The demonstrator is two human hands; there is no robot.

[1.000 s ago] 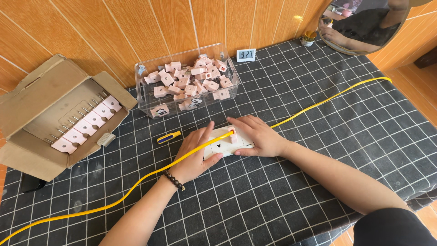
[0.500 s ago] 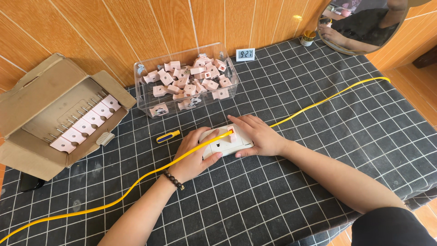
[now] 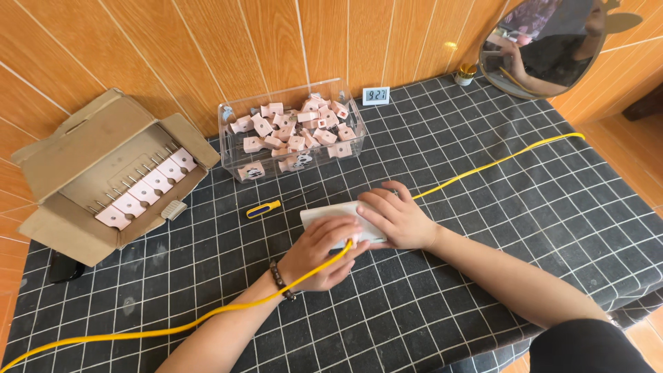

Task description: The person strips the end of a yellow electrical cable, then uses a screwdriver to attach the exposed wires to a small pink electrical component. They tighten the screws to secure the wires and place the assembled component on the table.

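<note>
White plastic shows between our two hands: one flat white block lies on the black checked cloth, and both hands rest on it. Our left hand covers its near edge with fingers curled loosely over it and over the one yellow cable, which runs under the palm. Our right hand presses flat on the block's right end, fingers spread. We cannot tell whether either hand truly grips the block.

The cable trails from the near left corner, passes the hands, and leaves toward the far right. One small screwdriver with a yellow and blue handle lies just beyond the left hand. Farther beyond sits one clear tub heaped with pink pieces, too many to count. Well left of the left hand stands one open cardboard box showing five pink pieces in a row. Open cloth lies right of the right hand, up to the table's edge.
</note>
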